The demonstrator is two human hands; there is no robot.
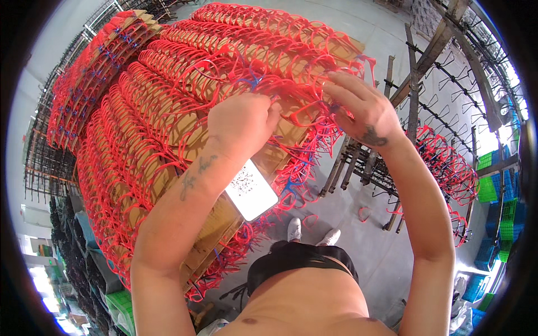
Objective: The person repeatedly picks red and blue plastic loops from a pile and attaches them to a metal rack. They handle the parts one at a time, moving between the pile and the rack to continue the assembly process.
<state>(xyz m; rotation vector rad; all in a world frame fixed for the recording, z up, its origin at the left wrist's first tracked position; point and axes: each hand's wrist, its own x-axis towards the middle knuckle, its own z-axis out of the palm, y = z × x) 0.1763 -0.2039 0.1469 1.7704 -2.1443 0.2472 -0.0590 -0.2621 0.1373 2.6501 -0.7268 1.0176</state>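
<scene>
Thin, glossy red looped frames (151, 120), some with blue bits, stand in dense rows on brown cardboard in front of me. My left hand (241, 120) is closed over the near part of the stack, its fingertips pinching a red frame whose far part mixes with the others. To its right, my right hand (361, 109) reaches over the stack's right edge. Its fingers are stretched and apart from the thumb, beside more red loops. Between both hands the red pieces look smeared. A white card (252, 193) with a printed pattern lies below my left wrist.
Another tall stack of red frames (95, 73) rises at the far left. Right of me stands a rack of wooden posts (414, 84) and dark hooked bars, with red frames hanging lower down. Green and blue crates (507, 218) line the right side. Loose red pieces (364, 214) lie on the grey floor.
</scene>
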